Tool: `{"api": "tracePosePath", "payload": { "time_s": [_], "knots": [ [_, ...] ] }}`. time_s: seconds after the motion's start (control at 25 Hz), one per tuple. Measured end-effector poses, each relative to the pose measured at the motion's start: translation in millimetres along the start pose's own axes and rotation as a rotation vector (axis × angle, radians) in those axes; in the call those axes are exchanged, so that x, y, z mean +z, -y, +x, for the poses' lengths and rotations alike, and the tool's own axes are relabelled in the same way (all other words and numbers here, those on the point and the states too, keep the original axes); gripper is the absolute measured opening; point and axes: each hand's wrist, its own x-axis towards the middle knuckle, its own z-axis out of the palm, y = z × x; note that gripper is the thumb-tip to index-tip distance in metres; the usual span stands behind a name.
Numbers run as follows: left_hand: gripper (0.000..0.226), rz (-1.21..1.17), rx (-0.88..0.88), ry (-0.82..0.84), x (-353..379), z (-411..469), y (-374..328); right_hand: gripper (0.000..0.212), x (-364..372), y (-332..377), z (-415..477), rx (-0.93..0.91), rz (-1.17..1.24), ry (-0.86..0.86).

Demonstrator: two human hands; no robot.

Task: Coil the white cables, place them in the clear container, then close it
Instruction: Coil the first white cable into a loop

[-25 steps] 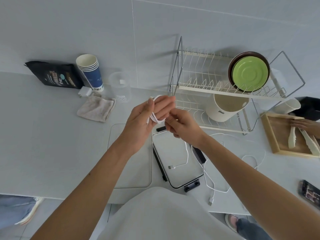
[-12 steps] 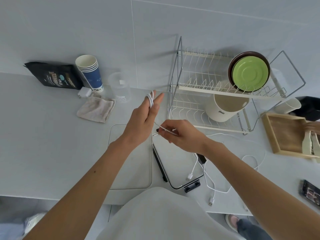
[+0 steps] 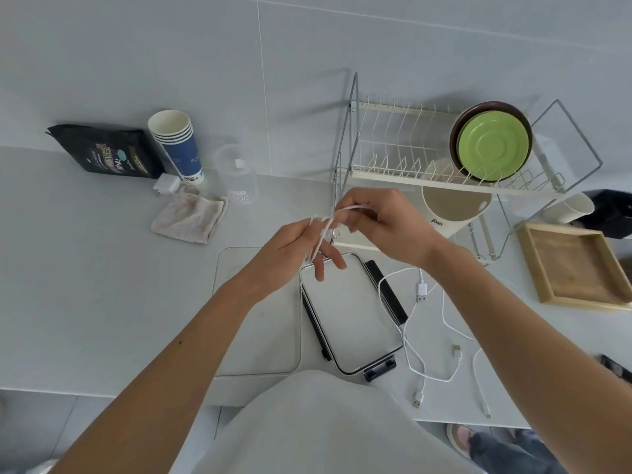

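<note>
Two hands meet above the table [image 3: 102,285], winding one white cable [image 3: 321,236] into a coil. The left hand [image 3: 290,248] acts as the former: its fingers [image 3: 333,258] are held fairly straight and slightly spread, with several turns looped around them. The right hand [image 3: 383,227] pinches the running strand between thumb and fingertips just beside the loops. The free end, tipped with a plug [image 3: 421,292], hangs below the right wrist over the table.

To do this step well, each new turn should probably lie beside the last at light, even tension. The spread of the left fingers should hold constant so that the loops match in size. The tail will need tucking, or the coil is likely to spring open.

The cable is thin, smooth and round in section, and it looks limp enough to hold small loops. The loose cables [image 3: 444,323] sprawl in slack curves at the right, not yet coiled.

The clear container [image 3: 222,302] lies beneath the left forearm as a rounded, transparent rectangle, and it is open. Beside it lies the lid [image 3: 386,292], judged so by its black latches. Both look hard and glossy.
</note>
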Motion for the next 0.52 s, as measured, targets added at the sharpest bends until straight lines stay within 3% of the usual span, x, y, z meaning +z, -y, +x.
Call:
{"api": "tracePosePath", "payload": {
  "time_s": [0.16,0.52],
  "knots": [
    [0.050,-0.073,0.036,0.052,7,-5,-5,0.010,-5,-3,11,-0.006,0.050,-0.054],
    [0.037,-0.276,0.110,0.013,6,-5,-9,0.019,11,-26,15,0.063,0.243,-0.065]
  ]
}}
